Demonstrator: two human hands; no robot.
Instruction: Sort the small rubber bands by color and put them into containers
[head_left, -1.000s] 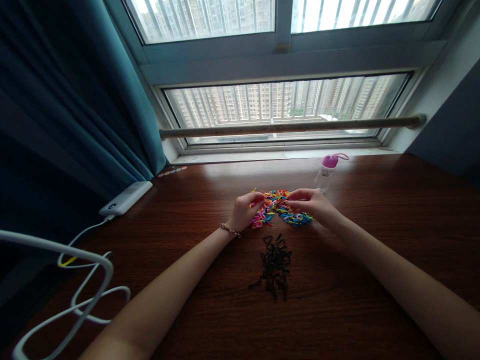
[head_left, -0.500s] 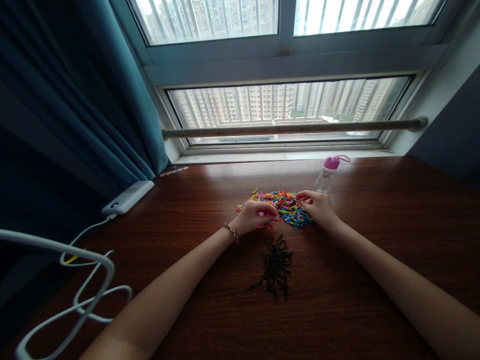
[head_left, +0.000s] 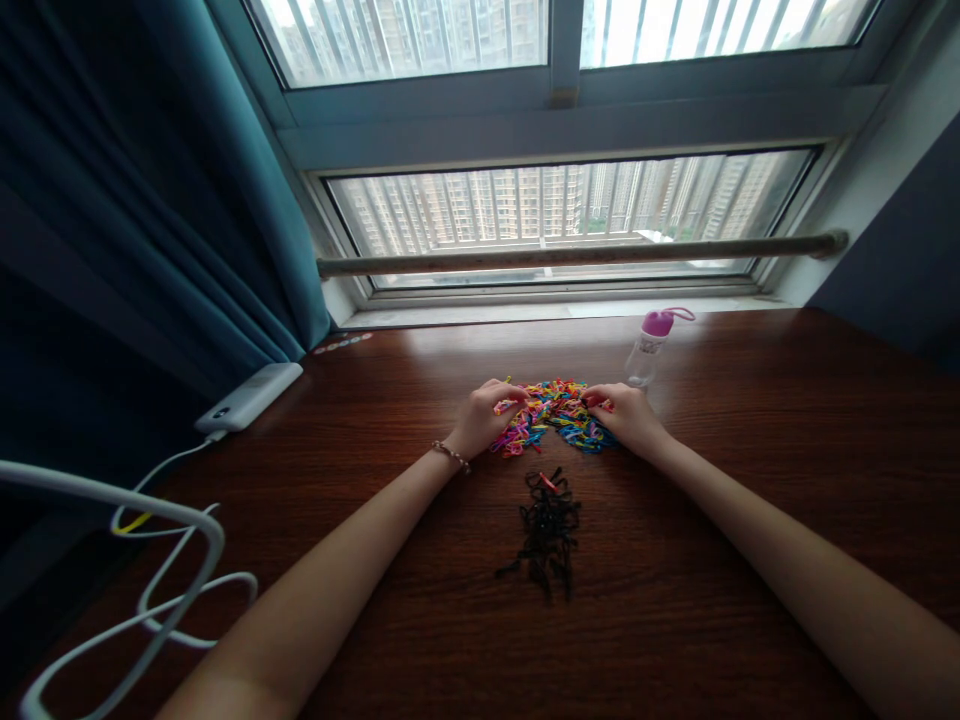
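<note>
The fingers of the left hand [head_left: 478,420] curl over the left part of a heap of small coloured bands [head_left: 556,403], thumb and forefinger bent toward each other; I cannot tell whether they pinch a band. Across from it, the fingers of the right hand [head_left: 628,414] bend in at the heap's right side, the tips close together, with their grip likewise too small to make out. The heap lies between the two hands, mixing pink, red, yellow, orange and blue. Nearer the person, apart from it, sits a pile of black bands [head_left: 551,535], with one red band [head_left: 549,482] lying at its far end. A beaded bracelet [head_left: 451,457] circles the left wrist. All the bands rest on a dark wooden tabletop [head_left: 420,600]. Beyond the right hand stands a clear bottle [head_left: 643,358] with a pink cap; far left, a white device [head_left: 251,396] lies by a blue curtain [head_left: 247,230].
</note>
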